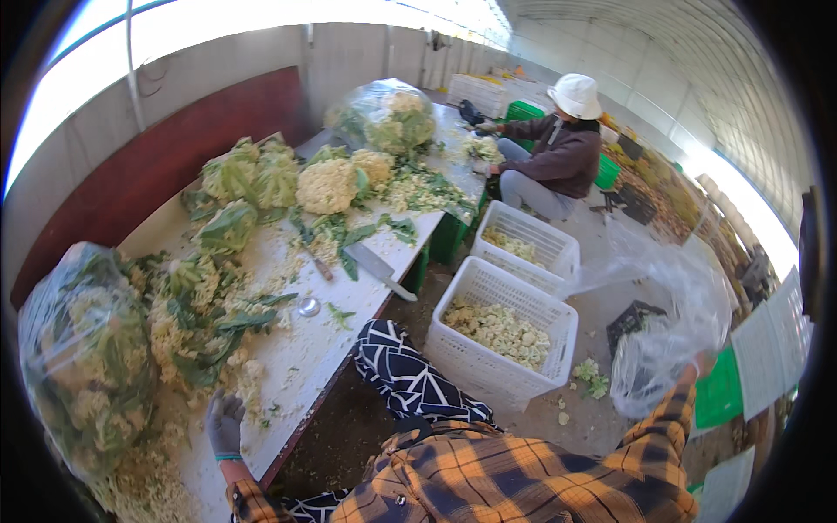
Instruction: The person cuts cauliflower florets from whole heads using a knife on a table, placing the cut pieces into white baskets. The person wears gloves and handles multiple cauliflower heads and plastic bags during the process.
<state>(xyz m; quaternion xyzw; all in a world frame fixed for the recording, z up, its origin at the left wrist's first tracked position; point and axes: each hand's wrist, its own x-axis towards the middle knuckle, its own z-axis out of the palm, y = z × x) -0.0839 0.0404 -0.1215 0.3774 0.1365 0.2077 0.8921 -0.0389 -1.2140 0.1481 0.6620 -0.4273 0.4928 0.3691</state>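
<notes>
My left hand (225,422), in a grey knit glove, is over the near end of the white table (294,379), beside loose cauliflower florets (248,376). It holds nothing, and its thumb stands apart from the fingers. Out to my right, my right hand (703,364) grips a clear plastic bag (686,301) that billows above the floor; the bag partly hides its fingers. On the table lie a cleaver (370,261), a smaller knife (320,267) and a round metal object (308,306). Cauliflower heads (327,185) with green leaves are piled behind them.
A white crate (451,327) of cut florets stands by my knee, a second white crate (562,252) beyond it. Full plastic bags of cauliflower (85,353) sit on the table. Past its far end, a seated person (556,153) handles cauliflower. A black crate (628,320) stands right.
</notes>
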